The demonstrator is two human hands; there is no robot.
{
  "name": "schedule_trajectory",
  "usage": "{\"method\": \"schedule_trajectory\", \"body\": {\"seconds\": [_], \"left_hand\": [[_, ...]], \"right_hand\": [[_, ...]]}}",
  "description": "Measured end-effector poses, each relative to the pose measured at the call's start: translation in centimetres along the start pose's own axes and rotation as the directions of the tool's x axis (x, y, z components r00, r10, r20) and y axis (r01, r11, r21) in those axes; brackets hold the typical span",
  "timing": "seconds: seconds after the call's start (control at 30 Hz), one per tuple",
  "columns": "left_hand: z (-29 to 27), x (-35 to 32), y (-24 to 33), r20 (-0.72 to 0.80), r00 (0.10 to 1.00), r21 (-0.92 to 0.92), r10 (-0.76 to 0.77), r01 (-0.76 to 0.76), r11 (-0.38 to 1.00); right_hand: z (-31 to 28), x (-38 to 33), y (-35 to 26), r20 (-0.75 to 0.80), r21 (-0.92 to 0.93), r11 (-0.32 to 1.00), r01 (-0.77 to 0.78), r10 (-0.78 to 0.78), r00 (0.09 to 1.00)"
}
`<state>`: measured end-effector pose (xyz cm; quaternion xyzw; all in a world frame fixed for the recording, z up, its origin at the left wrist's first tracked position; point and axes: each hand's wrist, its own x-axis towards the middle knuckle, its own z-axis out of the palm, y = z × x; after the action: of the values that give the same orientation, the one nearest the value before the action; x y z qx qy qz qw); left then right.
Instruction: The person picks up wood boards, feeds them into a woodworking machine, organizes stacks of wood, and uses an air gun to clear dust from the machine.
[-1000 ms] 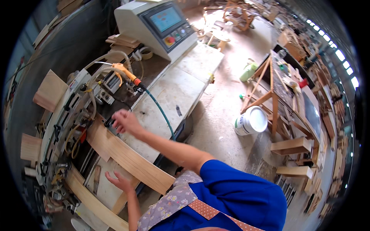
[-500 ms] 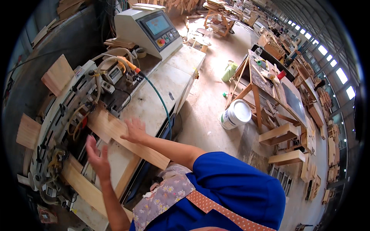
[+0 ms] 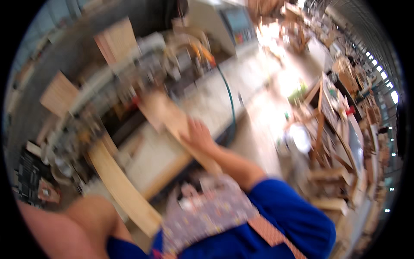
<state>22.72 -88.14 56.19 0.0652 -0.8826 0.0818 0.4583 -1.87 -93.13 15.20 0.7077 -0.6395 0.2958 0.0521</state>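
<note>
My right hand lies on a pale wooden board that slants across the machine table, its far end under the clamps. Motion blurs the fingers, though they look stretched out on the wood, with the thumb apart. At the lower left my left arm is bent and raised close to the camera; its hand is out of the picture. A second long board lies to the left, between that arm and my apron, its far end at the machine's left clamp unit.
The machine's white table carries a control panel at the back and a teal hose. Upright wooden pieces stand behind. To the right are a white bucket and a cluttered wooden workbench.
My left hand has left the space over the table, and that arm is now drawn up at the lower left. My right hand stays on the board. The whole view has swung left and blurred.
</note>
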Motion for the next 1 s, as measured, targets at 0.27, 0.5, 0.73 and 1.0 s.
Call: {"method": "schedule_trajectory", "body": {"seconds": [0.27, 0.5, 0.73, 1.0], "left_hand": [[-9.1, -2.5, 2.6, -0.294, 0.950, -0.009, -0.108, 0.110, 0.994], [-5.1, -5.0, 4.0, -0.435, 0.894, 0.053, -0.109, 0.146, 0.988], [6.4, -3.3, 0.4, -0.252, 0.953, 0.143, -0.168, 0.208, 0.968], [7.8, -2.6, -1.6, -0.098, 0.963, 0.269, -0.252, 0.269, 0.925]], "right_hand": [[-0.2, -2.3, -1.7, 0.054, -0.073, 0.997, 0.014, -0.010, 0.998], [-0.7, 1.4, -4.5, 0.307, -0.012, 1.000, 0.025, -0.020, 0.952], [-1.2, 1.7, -2.0, 0.309, -0.066, 0.995, -0.070, 0.087, 0.947], [-0.6, 1.8, -1.2, 0.252, 0.058, 0.982, -0.182, 0.162, 0.954]]}}
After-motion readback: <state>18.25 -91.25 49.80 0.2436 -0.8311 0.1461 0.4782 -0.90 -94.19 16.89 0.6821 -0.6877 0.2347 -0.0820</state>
